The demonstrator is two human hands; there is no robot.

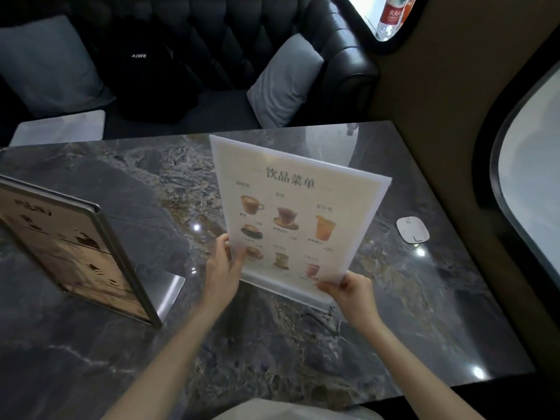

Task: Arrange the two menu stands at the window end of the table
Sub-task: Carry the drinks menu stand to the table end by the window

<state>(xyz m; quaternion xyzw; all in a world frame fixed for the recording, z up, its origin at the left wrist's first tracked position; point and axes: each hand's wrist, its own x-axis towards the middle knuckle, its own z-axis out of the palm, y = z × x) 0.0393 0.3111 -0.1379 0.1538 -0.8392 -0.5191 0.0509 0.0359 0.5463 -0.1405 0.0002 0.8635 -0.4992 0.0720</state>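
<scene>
While both hands grip it, clear acrylic menu stand [298, 219] shows drinks.

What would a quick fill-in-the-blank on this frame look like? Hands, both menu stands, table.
1. The white drinks menu stand is held by ____ hands.
2. The left hand grips its ____ edge; the right hand grips its lower right corner.
3. The metal-framed menu stand stands to the ____ of the white one.
4. The small white pad lies on the ____ table.

Missing words: both; left; left; marble
</scene>
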